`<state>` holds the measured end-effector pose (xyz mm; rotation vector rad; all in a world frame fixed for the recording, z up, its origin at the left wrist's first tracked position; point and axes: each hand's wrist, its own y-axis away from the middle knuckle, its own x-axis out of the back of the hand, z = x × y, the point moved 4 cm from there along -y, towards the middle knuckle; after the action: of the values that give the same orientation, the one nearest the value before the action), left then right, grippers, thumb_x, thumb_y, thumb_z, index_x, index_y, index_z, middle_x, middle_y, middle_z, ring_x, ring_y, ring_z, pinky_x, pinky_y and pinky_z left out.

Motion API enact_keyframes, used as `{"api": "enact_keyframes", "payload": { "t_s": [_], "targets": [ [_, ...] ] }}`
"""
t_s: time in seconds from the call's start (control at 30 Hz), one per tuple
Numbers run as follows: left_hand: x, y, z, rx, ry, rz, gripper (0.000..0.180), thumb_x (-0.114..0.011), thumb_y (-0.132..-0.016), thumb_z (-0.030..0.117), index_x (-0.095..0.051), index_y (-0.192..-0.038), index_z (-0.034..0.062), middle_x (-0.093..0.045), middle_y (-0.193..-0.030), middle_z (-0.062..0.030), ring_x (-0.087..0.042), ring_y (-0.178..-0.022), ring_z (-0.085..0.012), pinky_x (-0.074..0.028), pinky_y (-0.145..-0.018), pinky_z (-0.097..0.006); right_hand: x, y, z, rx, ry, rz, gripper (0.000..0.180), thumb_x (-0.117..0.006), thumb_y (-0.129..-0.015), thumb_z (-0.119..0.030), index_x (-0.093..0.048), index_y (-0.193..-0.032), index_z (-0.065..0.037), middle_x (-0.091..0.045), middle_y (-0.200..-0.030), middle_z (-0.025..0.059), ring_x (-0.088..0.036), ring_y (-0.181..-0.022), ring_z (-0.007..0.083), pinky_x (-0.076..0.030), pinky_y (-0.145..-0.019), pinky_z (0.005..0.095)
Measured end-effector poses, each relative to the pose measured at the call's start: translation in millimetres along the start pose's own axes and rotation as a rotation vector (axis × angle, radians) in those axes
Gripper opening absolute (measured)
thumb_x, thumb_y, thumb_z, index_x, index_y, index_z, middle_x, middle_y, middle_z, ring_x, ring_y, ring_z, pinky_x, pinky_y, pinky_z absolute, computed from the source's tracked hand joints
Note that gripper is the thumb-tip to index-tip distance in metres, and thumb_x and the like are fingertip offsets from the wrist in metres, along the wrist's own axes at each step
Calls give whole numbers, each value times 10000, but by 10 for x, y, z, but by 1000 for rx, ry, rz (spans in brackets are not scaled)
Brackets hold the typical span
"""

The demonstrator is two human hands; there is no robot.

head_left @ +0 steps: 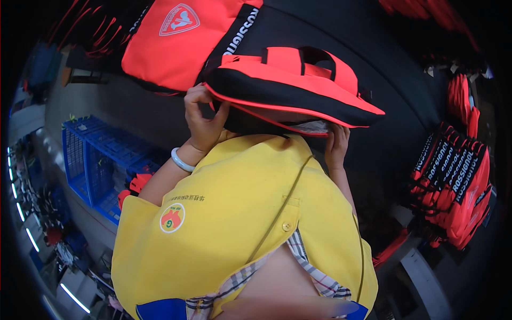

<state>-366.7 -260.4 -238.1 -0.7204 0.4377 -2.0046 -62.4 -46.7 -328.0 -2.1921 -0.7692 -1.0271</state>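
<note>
In front of my chest a red-and-black bag [298,98] lies on its side, its opening toward me. Red piping runs along the rim, and a greyish lining shows through the gap. Red and black straps stand up on its far side. My left hand [205,117] pinches the left corner of the rim between thumb and fingers. At the right end of the opening, my right hand [337,144] has its fingers closed on the edge, some of them hidden by the fabric. Beyond the left corner lies another red-and-black bag [170,48], flat.
The bags lie on a dark table [394,74]. A stack of folded red-and-black bags [453,186] stands at the right. A blue plastic crate [90,165] with red pieces beside it sits low at the left. More red pieces [434,26] are at the far right.
</note>
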Motion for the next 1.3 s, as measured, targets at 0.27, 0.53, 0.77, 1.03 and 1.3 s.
{"api": "enact_keyframes", "payload": {
  "t_s": [0.27, 0.53, 0.77, 1.03, 1.3],
  "targets": [
    [-97, -495, 31, 93, -366, -203, 413, -708, -781, 43, -616, -1183, 42, -431, -1353, -149, -428, -1262, -357, -334, -1070, -408, 209, -311, -266, -35, -10, -2, 166, -551, -894, -88, -631, -1029, -33, -622, -1120, 132, -510, -1135, 347, -390, -985, 419],
    [-415, -1214, -774, 523, 274, -445, 692, -595, -783, 34, -377, -1440, 45, -416, -1437, -123, -398, -1318, -235, -356, -1047, -288, 485, -571, -899, 94, -153, -12, 269, -670, -815, -99, -634, -1075, -41, -636, -1100, 98, -538, -1098, 299, -413, -936, 399],
    [-467, -1483, -1136, 424, -34, -683, 784, -649, -753, 87, -326, -1463, 10, -399, -1444, -178, -383, -1339, -243, -429, -981, -270, 431, -515, -950, 48, -165, 13, 270, -675, -806, -92, -633, -1069, -48, -634, -1091, 90, -536, -1108, 279, -402, -942, 405],
    [-671, -1366, -610, 306, -19, -569, 695, -678, -758, 131, -419, -1363, -93, -523, -1330, -196, -514, -1228, -236, -409, -1013, -279, 449, -503, -819, -32, 114, 3, 176, -687, -816, -173, -584, -721, -66, -585, -694, 46, -574, -741, 225, -382, -881, 435],
    [-798, -1359, -359, 351, -20, -680, 701, -685, -754, 121, -436, -1399, 1, -565, -1285, -158, -566, -1134, -189, -458, -942, -275, 720, -874, -522, -179, -246, 189, 142, -700, -810, -136, -623, -859, -27, -627, -806, 93, -622, -741, 233, -497, -713, 343]
  ]
}}
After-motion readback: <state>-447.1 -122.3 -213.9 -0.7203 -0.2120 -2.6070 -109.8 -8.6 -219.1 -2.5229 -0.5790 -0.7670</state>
